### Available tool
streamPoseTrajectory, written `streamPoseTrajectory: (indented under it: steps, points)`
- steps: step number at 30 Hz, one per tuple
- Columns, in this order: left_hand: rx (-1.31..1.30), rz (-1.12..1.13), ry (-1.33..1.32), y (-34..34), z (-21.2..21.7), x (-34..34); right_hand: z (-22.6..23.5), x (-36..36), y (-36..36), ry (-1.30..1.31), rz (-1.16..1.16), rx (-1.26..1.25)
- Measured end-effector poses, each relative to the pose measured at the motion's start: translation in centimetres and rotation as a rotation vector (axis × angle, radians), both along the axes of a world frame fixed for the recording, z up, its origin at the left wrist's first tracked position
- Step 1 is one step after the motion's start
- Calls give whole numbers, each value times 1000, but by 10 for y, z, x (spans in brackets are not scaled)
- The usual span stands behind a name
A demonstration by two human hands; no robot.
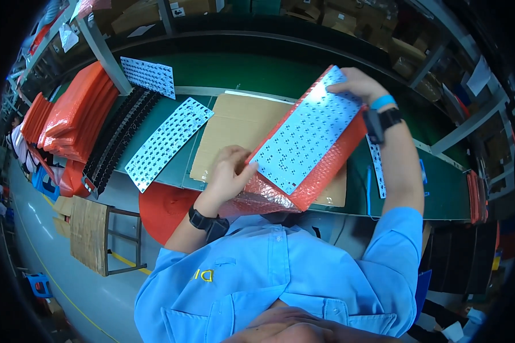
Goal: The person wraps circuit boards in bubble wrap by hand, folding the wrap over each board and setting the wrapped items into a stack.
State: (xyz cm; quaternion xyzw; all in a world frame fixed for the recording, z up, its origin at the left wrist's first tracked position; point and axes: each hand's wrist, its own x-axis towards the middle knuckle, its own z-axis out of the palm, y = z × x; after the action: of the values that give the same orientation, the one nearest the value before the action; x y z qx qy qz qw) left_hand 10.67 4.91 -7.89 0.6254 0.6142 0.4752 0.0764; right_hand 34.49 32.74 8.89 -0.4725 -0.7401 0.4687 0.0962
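A white keyboard circuit board (309, 131), dotted with rows of small dark marks, lies tilted on top of a red bubble-wrap bag (340, 151). My left hand (230, 172) pinches the bag and the board's edge at the lower left corner. At the far right end, my right hand (357, 86) grips the same board, thumb on its face. Both are held over a flat sheet of brown cardboard (240, 120) on the green table. How far the board sits inside the bag cannot be made out.
Another white circuit board (169, 143) lies left of the cardboard, with one more board (149, 77) behind it. Black slotted racks (120, 134) and stacked red bubble-wrap bags (74, 114) stand at the left. A metal post (106, 54) rises behind. A wooden stool (91, 234) is below left.
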Motion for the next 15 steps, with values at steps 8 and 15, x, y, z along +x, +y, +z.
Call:
streamPoseTrajectory:
  steps: [8, 15]
  points:
    - [-101, -123, -243, -50, 60, -4, -3, 82, -101, 537, -41, 459]
    - [-33, -266, -91, -71, 54, -27, -161, 103, -163, 891, -273, 330]
